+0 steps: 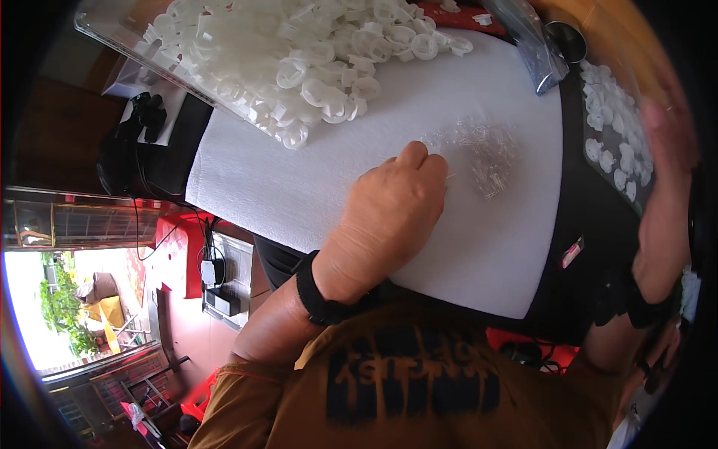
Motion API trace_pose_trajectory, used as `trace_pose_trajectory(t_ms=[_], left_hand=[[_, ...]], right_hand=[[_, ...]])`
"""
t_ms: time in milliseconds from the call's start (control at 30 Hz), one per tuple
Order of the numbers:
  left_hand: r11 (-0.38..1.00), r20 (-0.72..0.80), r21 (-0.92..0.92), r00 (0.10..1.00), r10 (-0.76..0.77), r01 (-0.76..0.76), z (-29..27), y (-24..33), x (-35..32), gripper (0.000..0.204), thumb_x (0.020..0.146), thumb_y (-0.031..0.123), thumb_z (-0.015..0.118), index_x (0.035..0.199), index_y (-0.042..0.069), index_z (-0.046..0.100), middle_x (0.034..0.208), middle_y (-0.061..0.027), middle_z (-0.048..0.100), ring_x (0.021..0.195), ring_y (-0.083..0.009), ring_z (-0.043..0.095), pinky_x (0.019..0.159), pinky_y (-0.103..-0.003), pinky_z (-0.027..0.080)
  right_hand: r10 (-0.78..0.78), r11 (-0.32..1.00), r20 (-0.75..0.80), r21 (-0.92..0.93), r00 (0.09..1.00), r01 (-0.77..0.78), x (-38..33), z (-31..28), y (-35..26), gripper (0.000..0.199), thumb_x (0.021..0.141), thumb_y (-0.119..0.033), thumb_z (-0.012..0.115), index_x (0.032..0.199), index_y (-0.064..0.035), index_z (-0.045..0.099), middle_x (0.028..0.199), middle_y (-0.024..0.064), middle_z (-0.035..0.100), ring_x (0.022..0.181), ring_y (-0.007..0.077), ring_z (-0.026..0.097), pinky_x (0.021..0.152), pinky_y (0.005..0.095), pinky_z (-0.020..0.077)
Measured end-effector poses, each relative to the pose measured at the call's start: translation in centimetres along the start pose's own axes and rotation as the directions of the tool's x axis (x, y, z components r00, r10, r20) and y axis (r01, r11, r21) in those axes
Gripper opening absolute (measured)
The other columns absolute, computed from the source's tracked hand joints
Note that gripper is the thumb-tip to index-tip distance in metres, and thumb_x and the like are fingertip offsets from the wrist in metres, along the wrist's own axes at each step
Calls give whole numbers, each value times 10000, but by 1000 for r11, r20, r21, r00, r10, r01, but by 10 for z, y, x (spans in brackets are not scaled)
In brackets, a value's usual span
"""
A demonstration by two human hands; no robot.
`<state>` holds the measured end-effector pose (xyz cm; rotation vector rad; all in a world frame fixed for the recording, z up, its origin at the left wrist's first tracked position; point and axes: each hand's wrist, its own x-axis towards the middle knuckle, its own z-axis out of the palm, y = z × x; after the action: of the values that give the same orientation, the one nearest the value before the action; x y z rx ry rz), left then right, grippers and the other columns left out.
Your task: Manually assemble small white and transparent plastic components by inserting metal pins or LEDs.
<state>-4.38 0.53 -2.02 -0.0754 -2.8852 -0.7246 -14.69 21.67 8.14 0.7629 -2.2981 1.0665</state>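
My left hand (396,202) is closed over a white foam sheet (284,194). A thin pale tip pokes out at its far right side, but what the fingers hold is hidden. Just to its right lies a loose pile of small clear plastic pins (492,157). My right hand (671,138) is at the far right, beside a spread of small white plastic pieces (621,135) on a clear sheet. Blur and the picture's rim obscure its fingers.
A clear tray's edge (161,71) borders a large heap of white plastic ring-shaped parts (321,60), which spills onto the foam. A grey plastic bag (538,56) and a dark round cup (566,41) stand at the back right. A small pink-and-white packet (573,252) rests on the black surface.
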Motion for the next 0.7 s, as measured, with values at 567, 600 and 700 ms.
trace_pose_trajectory(t_ms=[567,600,700], left_hand=[[996,-126,-83,992,2,-12,11,-20,-13,269,683,87,595,951,59,589,881,-91,531,788,-280,576,682,-371,473],[996,-117,-90,993,11,-22,10,-21,-14,280,679,81,596,958,60,594,880,-89,529,796,-281,573,688,-370,471],[994,-151,-95,988,37,-51,11,-23,-15,254,684,78,597,937,58,597,880,-93,528,784,-284,571,687,-371,471]], right_hand=[[-170,978,629,200,759,53,13,212,-23,284,765,-83,535,1027,13,584,968,182,622,925,313,590,796,356,464],[-214,969,613,233,761,85,13,214,-24,261,758,-74,531,1000,6,589,939,178,625,899,318,590,774,365,467],[-247,959,600,265,761,103,16,217,-22,216,753,-67,527,947,1,592,875,164,629,835,308,596,724,368,472]])
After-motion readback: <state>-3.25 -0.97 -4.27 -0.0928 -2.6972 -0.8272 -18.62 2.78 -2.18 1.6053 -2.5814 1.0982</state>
